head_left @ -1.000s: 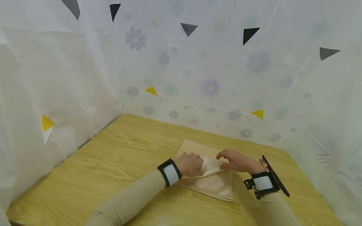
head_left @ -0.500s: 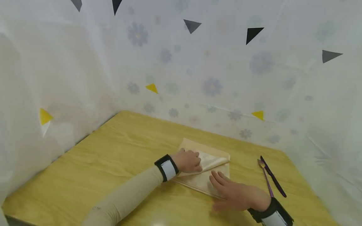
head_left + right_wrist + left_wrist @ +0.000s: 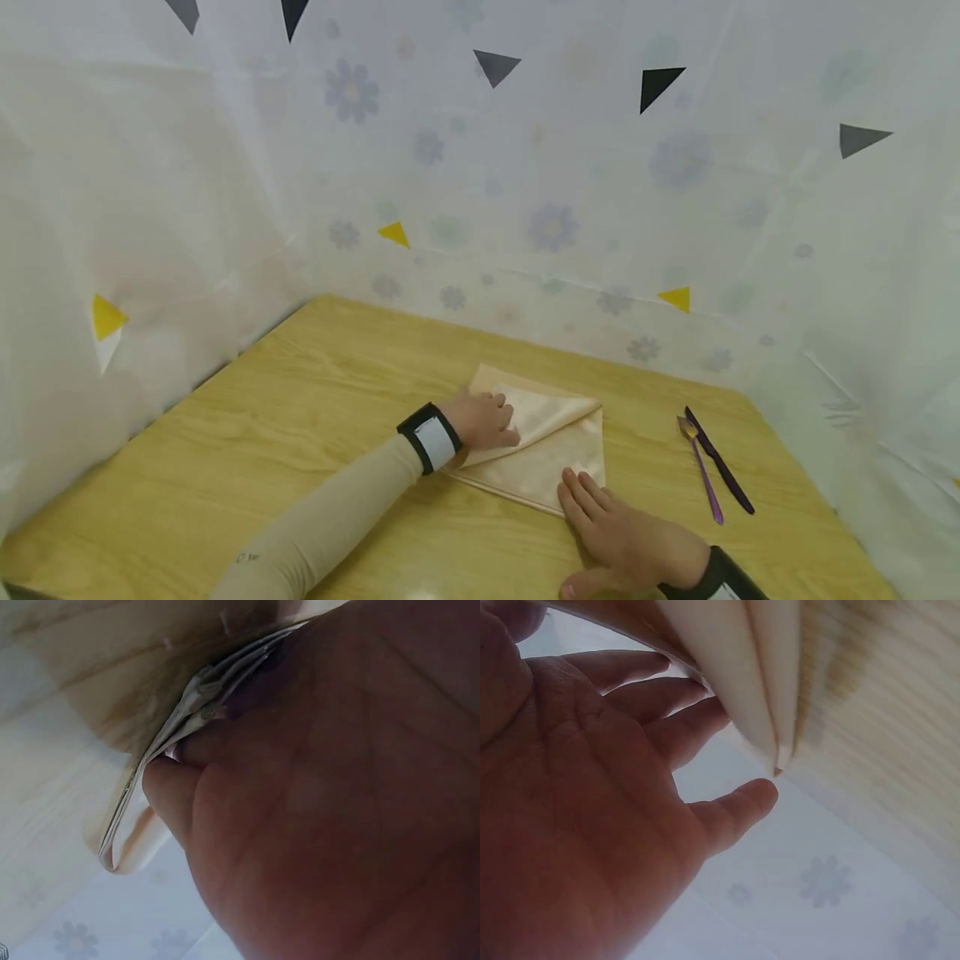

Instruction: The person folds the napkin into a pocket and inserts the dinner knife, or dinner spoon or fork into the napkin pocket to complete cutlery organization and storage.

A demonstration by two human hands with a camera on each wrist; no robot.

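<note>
A yellow wooden table (image 3: pixel 262 450) sits boxed in by sheer flower-printed curtains (image 3: pixel 525 192) on three sides. The folded beige napkin (image 3: pixel 551 454) lies toward the far middle. The left hand (image 3: pixel 480 421) presses its folded flap with fingers loosely bent, pinching nothing; the right hand (image 3: pixel 626 542) lies spread and flat on the near corner. Purple cutlery (image 3: pixel 712 471) (two pieces) lies well apart to the right, near the table's edge; bare wood stretches left.

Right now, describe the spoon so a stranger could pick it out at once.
Start at the wooden table and go to its right side, past the folded cream napkin. Two thin purple pieces lie side by side there; the spoon is the left one, lighter purple with a small round bowl, unlike the darker, flat knife.
</note>
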